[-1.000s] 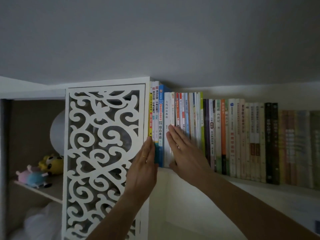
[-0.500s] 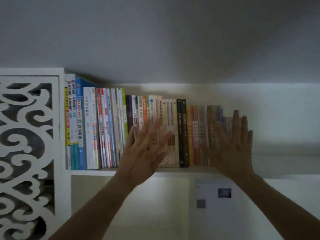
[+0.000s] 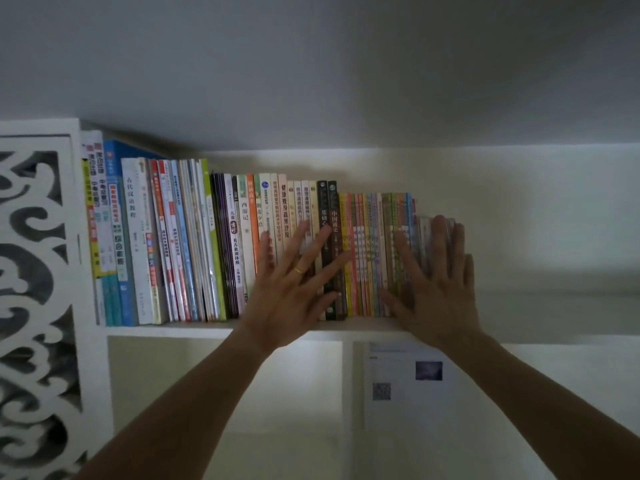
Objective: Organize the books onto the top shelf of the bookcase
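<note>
A long row of upright books (image 3: 194, 244) fills the left part of the white top shelf (image 3: 180, 330), running from tall volumes at the left to short ones at the right end. My left hand (image 3: 294, 289), wearing a gold ring, lies flat with spread fingers against the spines near the two black books (image 3: 329, 251). My right hand (image 3: 436, 289) presses flat on the last short books (image 3: 424, 237) at the row's right end. Neither hand grips anything.
A white carved lattice panel (image 3: 38, 271) stands at the left. The shelf runs on to the right of the books (image 3: 554, 306). Below are white compartments with a divider (image 3: 347, 393) and a printed sheet (image 3: 408, 382). The ceiling is close above.
My view swung right along the shelf. Both hands left the tall books beside the lattice panel and moved right to the middle and right end of the row, fingers still straight.
</note>
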Demonstrator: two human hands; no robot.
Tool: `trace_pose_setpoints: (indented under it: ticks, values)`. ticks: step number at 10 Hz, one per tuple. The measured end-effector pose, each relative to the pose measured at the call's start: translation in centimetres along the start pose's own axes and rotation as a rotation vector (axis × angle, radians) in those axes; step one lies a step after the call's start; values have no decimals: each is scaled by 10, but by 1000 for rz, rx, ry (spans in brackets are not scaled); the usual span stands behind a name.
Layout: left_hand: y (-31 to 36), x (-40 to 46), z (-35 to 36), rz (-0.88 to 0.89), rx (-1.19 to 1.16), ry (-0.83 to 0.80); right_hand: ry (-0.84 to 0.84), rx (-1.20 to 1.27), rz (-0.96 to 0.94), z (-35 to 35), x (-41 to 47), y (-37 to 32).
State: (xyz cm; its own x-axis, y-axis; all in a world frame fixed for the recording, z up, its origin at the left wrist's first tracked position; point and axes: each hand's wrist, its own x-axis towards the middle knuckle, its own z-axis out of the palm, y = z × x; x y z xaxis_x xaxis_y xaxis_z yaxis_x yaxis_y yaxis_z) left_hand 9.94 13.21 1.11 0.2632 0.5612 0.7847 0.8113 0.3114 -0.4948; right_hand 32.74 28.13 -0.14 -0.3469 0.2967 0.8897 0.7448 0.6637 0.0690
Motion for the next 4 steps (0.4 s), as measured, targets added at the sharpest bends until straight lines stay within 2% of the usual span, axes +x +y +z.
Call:
trace_pose_setpoints:
  ticks: [2, 3, 4]
  values:
    - [7, -28, 8, -126, -242, 141, 96, 157, -125, 6, -27, -6]
    - [13, -51, 29, -208, -147, 166, 163, 171, -194, 14, -44, -3]
    - [27, -68, 39, -392, -154, 195, 260, 212, -186, 26, -69, -8]
